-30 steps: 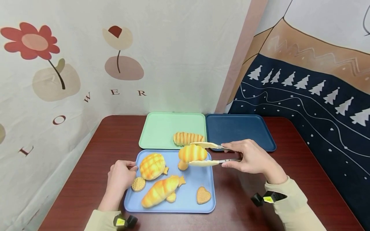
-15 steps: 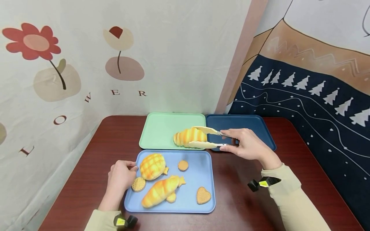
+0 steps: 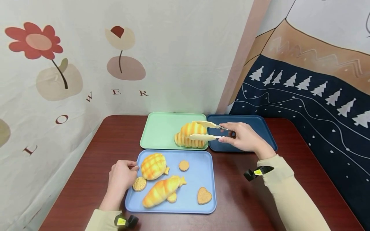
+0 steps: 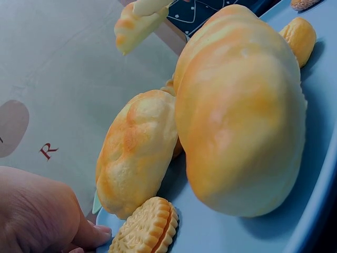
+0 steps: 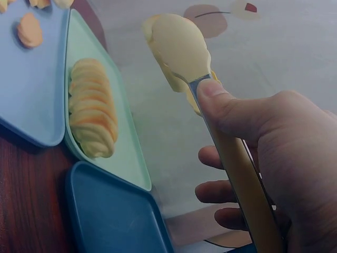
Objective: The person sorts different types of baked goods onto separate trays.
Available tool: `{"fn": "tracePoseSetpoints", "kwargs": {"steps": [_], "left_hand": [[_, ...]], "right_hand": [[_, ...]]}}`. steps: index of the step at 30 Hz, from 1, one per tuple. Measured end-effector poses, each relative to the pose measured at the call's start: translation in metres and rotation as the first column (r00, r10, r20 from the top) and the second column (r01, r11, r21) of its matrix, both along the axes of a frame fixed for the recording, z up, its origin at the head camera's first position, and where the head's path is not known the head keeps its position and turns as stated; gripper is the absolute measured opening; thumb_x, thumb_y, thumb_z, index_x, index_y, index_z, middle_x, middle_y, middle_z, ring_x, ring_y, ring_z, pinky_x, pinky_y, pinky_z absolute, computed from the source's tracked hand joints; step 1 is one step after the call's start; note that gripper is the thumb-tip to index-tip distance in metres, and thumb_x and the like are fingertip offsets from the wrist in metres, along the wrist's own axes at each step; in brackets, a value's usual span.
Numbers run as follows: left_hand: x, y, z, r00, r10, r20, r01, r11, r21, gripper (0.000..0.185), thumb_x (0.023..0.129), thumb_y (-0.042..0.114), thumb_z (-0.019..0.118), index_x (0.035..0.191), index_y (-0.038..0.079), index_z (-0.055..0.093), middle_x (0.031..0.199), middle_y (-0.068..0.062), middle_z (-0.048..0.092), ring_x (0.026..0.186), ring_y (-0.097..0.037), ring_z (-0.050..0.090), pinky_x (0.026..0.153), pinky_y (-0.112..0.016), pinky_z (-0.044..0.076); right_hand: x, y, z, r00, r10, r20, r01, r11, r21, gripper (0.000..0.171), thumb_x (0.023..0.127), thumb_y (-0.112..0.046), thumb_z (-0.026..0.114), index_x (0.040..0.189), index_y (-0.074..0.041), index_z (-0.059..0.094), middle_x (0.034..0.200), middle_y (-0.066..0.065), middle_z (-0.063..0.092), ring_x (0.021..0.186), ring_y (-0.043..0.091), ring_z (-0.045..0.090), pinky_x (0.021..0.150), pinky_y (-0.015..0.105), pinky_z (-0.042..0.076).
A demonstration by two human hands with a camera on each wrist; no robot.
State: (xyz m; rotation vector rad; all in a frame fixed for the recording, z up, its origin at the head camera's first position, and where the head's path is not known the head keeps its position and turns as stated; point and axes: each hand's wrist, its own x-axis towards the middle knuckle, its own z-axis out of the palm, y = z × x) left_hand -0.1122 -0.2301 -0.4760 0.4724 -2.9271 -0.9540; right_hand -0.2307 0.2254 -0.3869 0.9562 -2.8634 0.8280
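Observation:
My right hand (image 3: 245, 138) grips tongs (image 3: 202, 137) with cream-coloured tips. Between the tips is a striped yellow bread roll (image 3: 193, 127), raised over the green tray (image 3: 160, 128). Below it on that tray lies a ridged, long bread (image 5: 92, 108), partly covered by the roll in the head view. With thumb and fingers, my left hand (image 3: 122, 175) pinches the left rim of the light blue tray (image 3: 193, 183). Nearest to that hand are a grid-scored bun (image 3: 152, 166) and a round patterned biscuit (image 3: 139, 184). A long twisted bread (image 3: 159, 193) lies in front of the bun.
A navy tray (image 3: 257, 128) stands right of the green one, beneath my right hand. Also on the light blue tray are a small round biscuit (image 3: 183, 165), a heart-shaped biscuit (image 3: 204, 196) and a biscuit (image 3: 172, 197) half under the long bread. Printed cloths hang behind the table.
My right hand has carried the roll in the tongs away from the light blue tray to above the green tray, uncovering the small round biscuit. My left hand stays at the rim.

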Motion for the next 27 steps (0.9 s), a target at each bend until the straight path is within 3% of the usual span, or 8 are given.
{"fn": "tracePoseSetpoints", "kwargs": {"steps": [7, 16, 20, 27], "left_hand": [[0.0, -0.001, 0.001, 1.0, -0.001, 0.0, 0.001, 1.0, 0.002, 0.027, 0.096, 0.014, 0.072, 0.117, 0.0, 0.08, 0.113, -0.023, 0.076, 0.09, -0.036, 0.068, 0.067, -0.046, 0.048], [0.0, 0.001, 0.002, 1.0, -0.02, -0.023, 0.02, 1.0, 0.004, 0.026, 0.096, 0.013, 0.072, 0.117, 0.0, 0.08, 0.111, -0.019, 0.077, 0.097, -0.039, 0.068, 0.074, -0.053, 0.048], [0.0, 0.001, 0.002, 1.0, -0.019, -0.023, 0.019, 1.0, 0.006, 0.026, 0.096, 0.014, 0.072, 0.117, 0.0, 0.08, 0.111, -0.02, 0.077, 0.097, -0.04, 0.068, 0.075, -0.054, 0.049], [0.002, -0.001, 0.001, 1.0, -0.002, -0.013, 0.003, 1.0, 0.012, 0.026, 0.096, 0.014, 0.073, 0.117, 0.001, 0.08, 0.112, -0.02, 0.077, 0.095, -0.037, 0.069, 0.073, -0.052, 0.049]], "right_hand": [[-0.014, -0.004, 0.0, 0.999, -0.014, 0.039, 0.014, 1.0, -0.003, 0.06, 0.096, -0.034, 0.081, 0.146, -0.008, 0.063, 0.113, 0.0, 0.072, 0.078, 0.018, 0.057, 0.064, 0.036, 0.05], [-0.032, -0.008, -0.007, 0.995, -0.03, 0.094, 0.029, 1.0, 0.01, 0.062, 0.099, -0.036, 0.077, 0.151, -0.006, 0.059, 0.124, 0.01, 0.072, 0.083, 0.02, 0.058, 0.067, 0.038, 0.05], [-0.039, -0.009, -0.012, 0.992, -0.055, 0.112, 0.054, 0.999, 0.009, 0.06, 0.099, -0.033, 0.077, 0.15, -0.007, 0.059, 0.122, 0.009, 0.071, 0.084, 0.022, 0.058, 0.067, 0.039, 0.05], [-0.052, -0.011, -0.022, 0.984, -0.094, 0.149, 0.096, 0.995, -0.004, 0.061, 0.102, -0.033, 0.074, 0.154, -0.007, 0.055, 0.133, 0.013, 0.069, 0.1, 0.024, 0.062, 0.079, 0.043, 0.051]]}}
